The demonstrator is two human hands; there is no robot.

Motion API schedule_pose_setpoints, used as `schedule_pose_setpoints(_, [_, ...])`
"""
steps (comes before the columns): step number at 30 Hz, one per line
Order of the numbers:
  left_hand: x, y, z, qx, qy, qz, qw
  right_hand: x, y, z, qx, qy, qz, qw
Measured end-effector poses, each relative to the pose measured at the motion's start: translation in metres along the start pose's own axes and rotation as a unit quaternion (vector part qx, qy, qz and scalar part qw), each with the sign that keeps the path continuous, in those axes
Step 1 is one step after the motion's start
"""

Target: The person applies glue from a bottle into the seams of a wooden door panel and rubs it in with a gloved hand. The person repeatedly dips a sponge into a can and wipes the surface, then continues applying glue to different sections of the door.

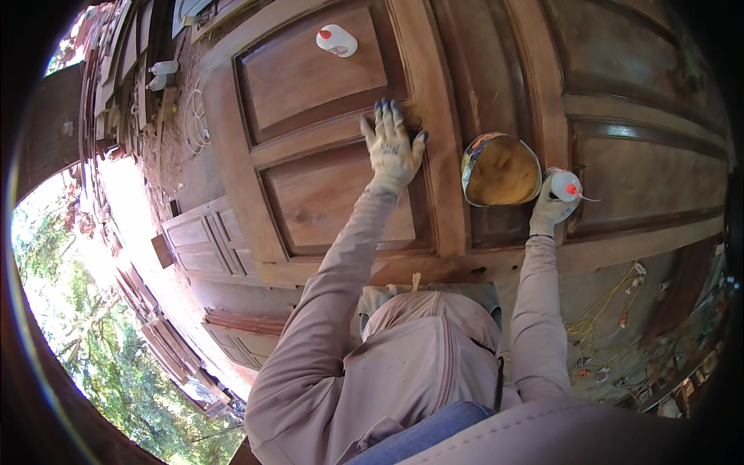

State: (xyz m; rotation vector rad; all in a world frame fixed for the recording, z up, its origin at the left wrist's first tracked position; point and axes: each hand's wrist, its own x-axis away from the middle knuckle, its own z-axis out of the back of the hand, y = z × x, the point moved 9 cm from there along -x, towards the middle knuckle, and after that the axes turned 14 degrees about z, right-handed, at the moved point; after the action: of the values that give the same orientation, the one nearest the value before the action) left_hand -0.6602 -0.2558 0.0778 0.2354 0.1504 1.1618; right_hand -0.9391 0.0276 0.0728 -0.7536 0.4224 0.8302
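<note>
A brown panelled wooden door (353, 143) lies flat in front of me. My left hand (392, 151), in a pale glove with dark-stained fingertips, rests on the frame between two panels with its fingers spread. In my gloved right hand (549, 208) is a white squeeze bottle (566, 186) with a red cap, its thin nozzle pointing right. Between my hands stands a round tub (468, 172) with a brownish-yellow inside, set on the wood nearer my right hand. Another white bottle (341, 43) with a red cap lies on the door's far left panel.
More panelled door surface (643, 155) stretches to the right. Yellow cords (593, 322) run over the cluttered floor at lower right. Other wooden doors (209, 240) lie at left. White containers (161, 76) and a coiled cable (197, 120) are beyond the door's left edge.
</note>
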Motion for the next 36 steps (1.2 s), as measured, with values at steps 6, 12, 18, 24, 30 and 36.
schedule_pose_setpoints(6, [0.003, 0.025, -0.017, -0.027, -0.052, -0.127, 0.99, -0.004, -0.005, 0.003, 0.011, -0.001, 0.006, 1.0])
schedule_pose_setpoints(12, [0.005, 0.013, 0.003, -0.101, 0.012, -0.035, 0.994, 0.001, 0.007, -0.009, -0.065, -0.032, -0.046, 0.996])
schedule_pose_setpoints(18, [0.05, 0.101, 0.059, 0.135, -0.019, -0.139, 0.981, -0.011, -0.008, -0.004, 0.01, -0.031, 0.009, 0.999])
schedule_pose_setpoints(24, [0.08, 0.153, -0.018, -0.223, -0.166, -0.266, 0.923, -0.012, -0.009, -0.001, 0.009, -0.012, 0.01, 1.0])
schedule_pose_setpoints(30, [0.074, 0.18, -0.007, -0.247, -0.243, -0.283, 0.894, -0.002, 0.001, -0.003, -0.034, 0.001, -0.023, 0.999])
schedule_pose_setpoints(36, [0.015, 0.106, 0.057, 0.14, -0.043, -0.12, 0.982, -0.002, -0.001, 0.0, 0.009, -0.007, 0.017, 1.0])
